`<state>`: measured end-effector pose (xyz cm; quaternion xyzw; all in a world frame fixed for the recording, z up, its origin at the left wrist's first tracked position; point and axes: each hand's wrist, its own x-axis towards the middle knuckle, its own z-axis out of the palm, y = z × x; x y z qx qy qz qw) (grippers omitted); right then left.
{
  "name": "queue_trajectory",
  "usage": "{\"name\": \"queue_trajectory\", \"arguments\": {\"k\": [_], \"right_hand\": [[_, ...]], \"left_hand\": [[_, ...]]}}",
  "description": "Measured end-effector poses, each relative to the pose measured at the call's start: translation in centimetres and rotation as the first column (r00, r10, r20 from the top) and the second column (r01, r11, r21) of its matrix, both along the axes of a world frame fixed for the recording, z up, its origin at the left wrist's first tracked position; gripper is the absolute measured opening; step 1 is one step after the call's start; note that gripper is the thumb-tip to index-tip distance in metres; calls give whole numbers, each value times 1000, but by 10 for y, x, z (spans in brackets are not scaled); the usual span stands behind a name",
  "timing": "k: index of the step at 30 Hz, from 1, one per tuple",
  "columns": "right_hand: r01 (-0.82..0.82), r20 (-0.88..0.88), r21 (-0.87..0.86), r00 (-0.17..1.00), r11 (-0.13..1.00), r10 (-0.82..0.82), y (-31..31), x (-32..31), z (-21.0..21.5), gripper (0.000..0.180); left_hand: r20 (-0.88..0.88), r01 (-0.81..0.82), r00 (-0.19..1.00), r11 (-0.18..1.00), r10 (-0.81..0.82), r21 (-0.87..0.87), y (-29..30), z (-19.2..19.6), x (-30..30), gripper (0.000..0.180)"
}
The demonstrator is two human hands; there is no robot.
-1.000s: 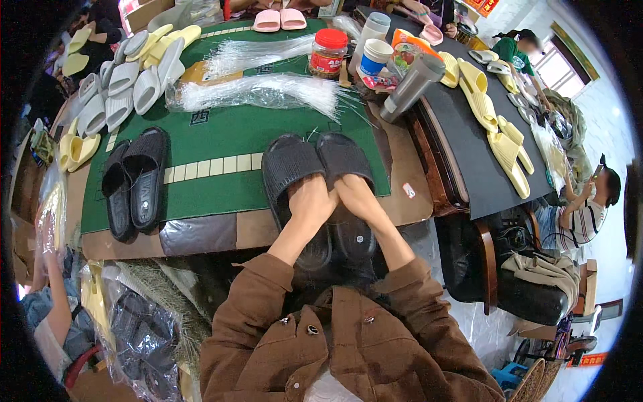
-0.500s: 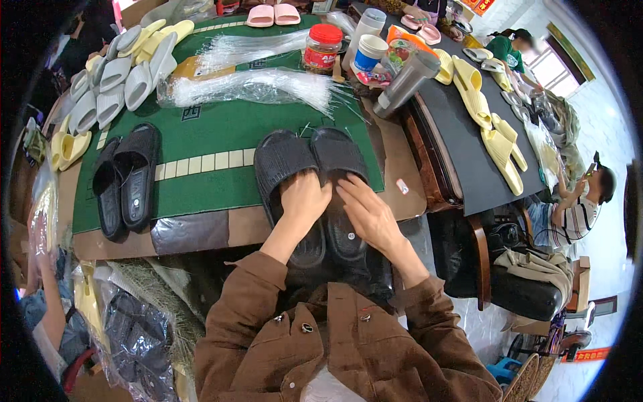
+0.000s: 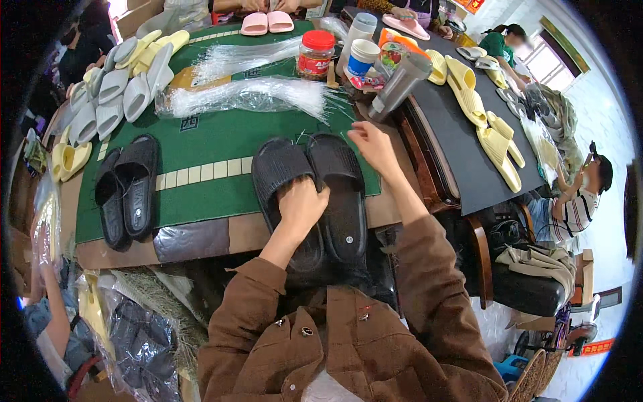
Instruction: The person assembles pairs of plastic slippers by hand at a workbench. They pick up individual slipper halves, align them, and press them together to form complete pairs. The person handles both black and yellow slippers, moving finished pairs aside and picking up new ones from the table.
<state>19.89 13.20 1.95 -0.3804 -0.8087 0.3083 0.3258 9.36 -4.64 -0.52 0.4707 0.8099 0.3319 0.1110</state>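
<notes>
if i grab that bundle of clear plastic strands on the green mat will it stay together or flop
The bundle of clear plastic strands would likely flop: the strands look thin and fan out loosely at one end. It probably weighs little for its bulk. Their glossy sheen suggests strands could slip free unless gripped at the gathered end.

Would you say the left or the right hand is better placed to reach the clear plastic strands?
Probably the right hand: it is free and nearer the strands, while the left hand rests on the black slippers.
</notes>
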Motion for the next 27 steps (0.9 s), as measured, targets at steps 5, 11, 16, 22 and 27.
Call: {"name": "queue_trajectory", "arguments": {"k": [5,11,16,22,27], "right_hand": [[-82,145,21,986,996,79,25,-22,-13,30],[-225,-168,-111,964,968,204,-20,-54,24,14],[-329,94,-128,935,936,341,-26,-78,16,27],[-414,209,-69,883,907,419,-30,-95,9,32],[-338,23,-227,936,913,351,-32,-97,0,28]], "left_hand": [[11,7,1000,999,-7,-48,2,-5,-2,47],[73,29,997,993,-21,-114,-3,7,-1,45],[57,58,997,994,-53,-88,-4,8,-1,44],[21,55,998,998,-54,-33,-1,-4,-3,43],[37,45,998,999,-45,9,-8,5,-4,47]]}}
